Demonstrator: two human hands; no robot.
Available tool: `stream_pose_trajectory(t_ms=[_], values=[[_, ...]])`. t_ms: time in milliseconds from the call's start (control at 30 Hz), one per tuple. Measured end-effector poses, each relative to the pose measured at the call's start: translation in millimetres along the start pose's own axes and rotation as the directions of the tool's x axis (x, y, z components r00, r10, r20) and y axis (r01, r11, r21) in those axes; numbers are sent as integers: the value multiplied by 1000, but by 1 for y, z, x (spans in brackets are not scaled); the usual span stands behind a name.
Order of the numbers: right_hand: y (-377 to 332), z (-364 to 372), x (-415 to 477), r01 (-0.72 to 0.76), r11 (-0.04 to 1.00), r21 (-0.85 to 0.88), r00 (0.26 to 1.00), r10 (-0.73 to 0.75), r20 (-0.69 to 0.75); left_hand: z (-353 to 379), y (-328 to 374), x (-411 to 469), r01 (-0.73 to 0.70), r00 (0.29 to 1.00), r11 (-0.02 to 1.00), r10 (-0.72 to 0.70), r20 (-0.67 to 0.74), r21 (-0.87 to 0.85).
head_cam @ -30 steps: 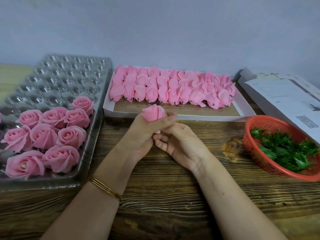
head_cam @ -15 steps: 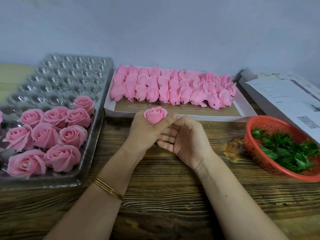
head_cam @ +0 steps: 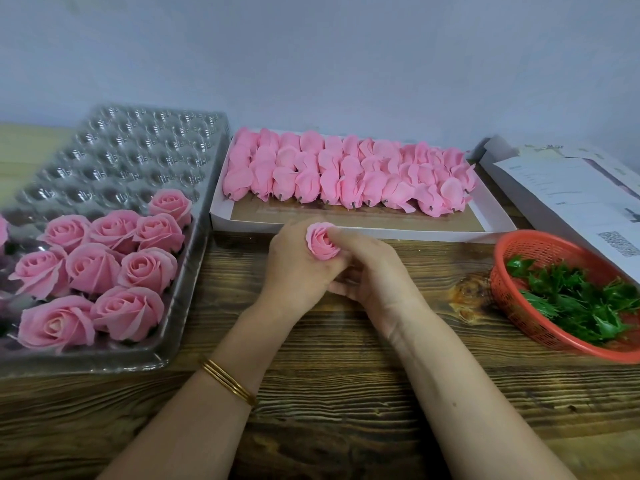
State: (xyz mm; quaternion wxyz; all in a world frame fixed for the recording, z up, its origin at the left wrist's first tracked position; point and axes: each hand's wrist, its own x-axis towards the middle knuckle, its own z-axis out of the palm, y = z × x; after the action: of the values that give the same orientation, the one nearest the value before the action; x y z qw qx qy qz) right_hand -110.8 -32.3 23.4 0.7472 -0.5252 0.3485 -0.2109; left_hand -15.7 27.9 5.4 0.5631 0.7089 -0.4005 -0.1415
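Damage to an outer petal is judged the main risk: the pink rose [head_cam: 322,244] looks thin and soft, and too hard a pull by the right hand [head_cam: 374,277] could tear or crease it. Crushing of the bloom is a second risk, caused by too tight a grip at its base.

The rose is held upright above the tabletop [head_cam: 329,348], its face turned up toward the camera. The left hand [head_cam: 298,268] is closed round the base of the rose, fingers curled beneath it. The right hand is set against it from the right; forefinger and thumb are pinched on an outer petal edge, the remaining fingers curled under. Both forearms are extended forward and converge on the grip.

A white box [head_cam: 433,235] of unopened buds [head_cam: 346,181] lies just beyond the grip. A clear tray [head_cam: 187,289] of finished roses [head_cam: 93,268] lies to its left, and a red basket [head_cam: 496,282] of green leaves [head_cam: 571,296] to its right.
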Motion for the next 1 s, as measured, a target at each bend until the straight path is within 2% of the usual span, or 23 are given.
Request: stream_pose_trajectory(t_ms=[200, 700, 767, 900, 1000], values=[[0, -2, -1, 15, 1000, -8, 1000, -15, -12, 0, 3, -2, 35, 999, 999, -35, 21, -11], [2, -3, -1, 47, 995, -88, 997, -52, -53, 0, 1, -2, 15, 999, 1000, -15, 33, 4], [4, -1, 0, 72, 997, -36, 996, -73, -46, 1, 1, -1, 45, 999, 997, -44, 8, -59], [6, -1, 3, 71, 973, 221, 997, -63, -43, 2, 4, 0, 141, 987, 958, -155, -36, -251], [9, -4, 5, 119, 981, 150, 993, -117, -21, 2, 5, 2, 207, 972, 901, -232, -22, -381]])
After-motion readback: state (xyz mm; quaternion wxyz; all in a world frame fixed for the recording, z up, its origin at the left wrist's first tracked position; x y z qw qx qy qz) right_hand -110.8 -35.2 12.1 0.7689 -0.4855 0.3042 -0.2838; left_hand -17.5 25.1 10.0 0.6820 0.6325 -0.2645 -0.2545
